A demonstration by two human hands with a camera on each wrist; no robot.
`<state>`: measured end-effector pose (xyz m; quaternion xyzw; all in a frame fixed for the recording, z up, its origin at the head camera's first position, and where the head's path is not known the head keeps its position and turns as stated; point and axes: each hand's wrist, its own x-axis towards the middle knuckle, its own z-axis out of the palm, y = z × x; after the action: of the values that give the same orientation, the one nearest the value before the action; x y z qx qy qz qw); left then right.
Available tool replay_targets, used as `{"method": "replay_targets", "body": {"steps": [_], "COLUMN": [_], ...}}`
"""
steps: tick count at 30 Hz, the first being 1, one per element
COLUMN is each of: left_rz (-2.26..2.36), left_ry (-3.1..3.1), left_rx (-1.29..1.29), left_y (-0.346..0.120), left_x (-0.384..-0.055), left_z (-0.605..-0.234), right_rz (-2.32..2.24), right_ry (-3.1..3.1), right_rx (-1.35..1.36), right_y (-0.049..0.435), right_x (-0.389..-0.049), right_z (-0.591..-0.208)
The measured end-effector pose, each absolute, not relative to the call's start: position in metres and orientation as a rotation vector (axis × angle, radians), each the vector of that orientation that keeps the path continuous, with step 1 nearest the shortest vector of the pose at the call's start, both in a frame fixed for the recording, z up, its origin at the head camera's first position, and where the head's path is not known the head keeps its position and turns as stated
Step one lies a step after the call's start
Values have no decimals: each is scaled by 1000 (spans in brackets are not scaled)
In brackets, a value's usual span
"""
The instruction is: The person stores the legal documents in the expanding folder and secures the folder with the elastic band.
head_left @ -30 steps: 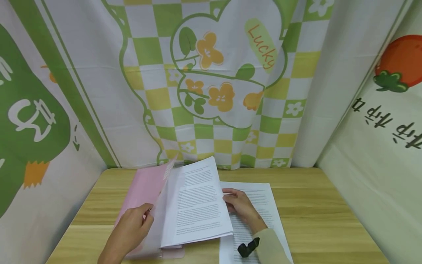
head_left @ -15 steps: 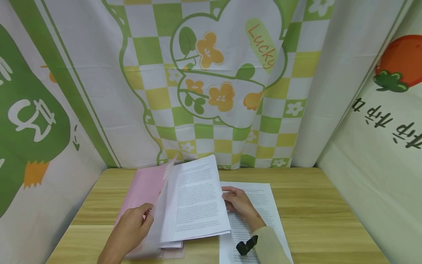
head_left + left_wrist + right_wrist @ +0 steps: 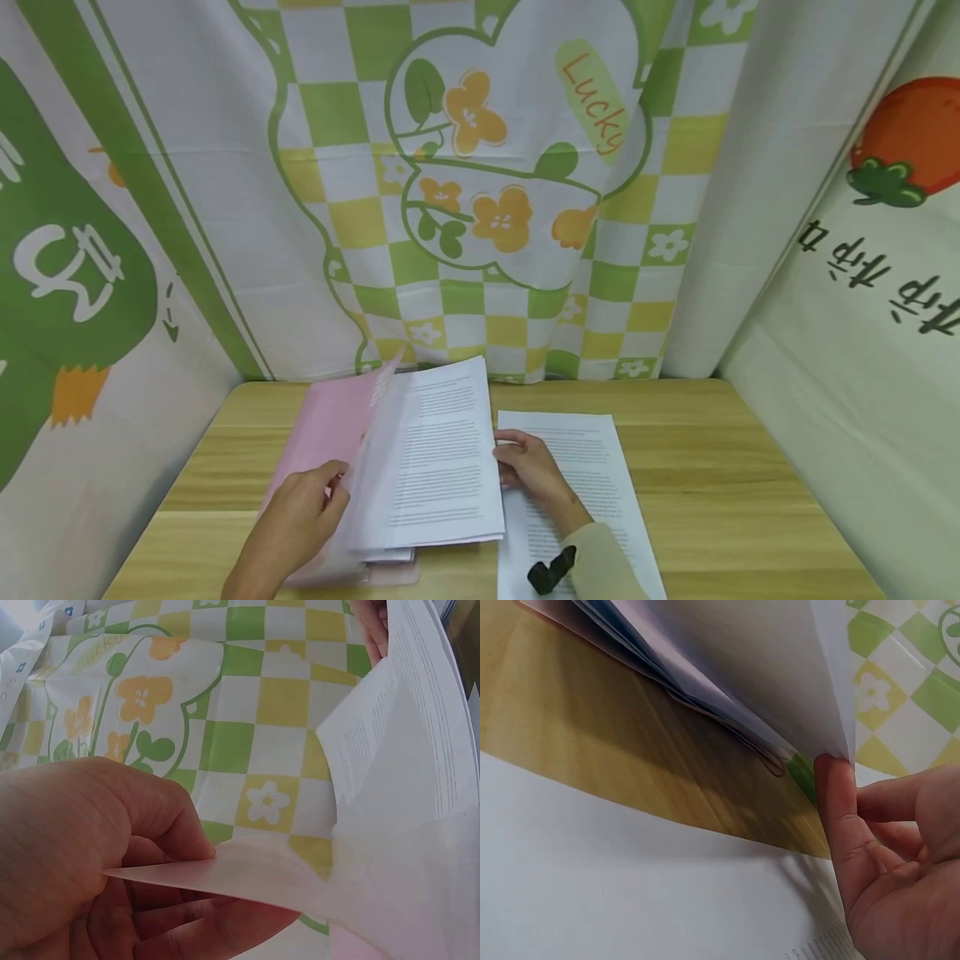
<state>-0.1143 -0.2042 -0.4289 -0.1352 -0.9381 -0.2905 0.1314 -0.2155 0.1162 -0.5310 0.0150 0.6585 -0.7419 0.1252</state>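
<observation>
A pink folder (image 3: pixel 330 417) lies on the left half of the table, its translucent cover raised. My left hand (image 3: pixel 300 508) pinches that cover's edge between thumb and fingers; in the left wrist view the cover (image 3: pixel 255 881) passes between them. Printed sheets (image 3: pixel 442 458) stand tilted, their left side inside the folder. At their right edge my right hand (image 3: pixel 536 475) pinches the sheets between thumb and fingers, also plain in the right wrist view, where the papers (image 3: pixel 780 667) rise from the fingertips. The lower part of the folder is hidden behind the sheets.
Another printed sheet (image 3: pixel 585 450) lies flat on the wooden table (image 3: pixel 720 500), under the right forearm. A patterned curtain (image 3: pixel 495 317) hangs close behind the table's back edge. Fabric walls flank both sides.
My right hand has moved left with the printed sheets, bringing them further into the folder. The left hand stays in place holding the cover.
</observation>
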Motion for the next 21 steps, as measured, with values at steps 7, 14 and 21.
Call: {"method": "replay_targets", "body": {"steps": [7, 14, 21], "left_rz": [-839, -824, -848], "left_ry": [-2749, -2752, -2791], "left_rx": [-376, -390, -362], "left_y": [-203, -203, -203], "left_x": [-114, -114, -114], "left_z": [-428, -428, -426], "right_rz": [-2162, -2155, -2173], "right_ry": [1893, 1881, 1874], "right_rx": [6, -7, -16], "right_y": [104, 91, 75], "right_x": [-209, -207, -207], "right_z": [-530, -535, -537]}}
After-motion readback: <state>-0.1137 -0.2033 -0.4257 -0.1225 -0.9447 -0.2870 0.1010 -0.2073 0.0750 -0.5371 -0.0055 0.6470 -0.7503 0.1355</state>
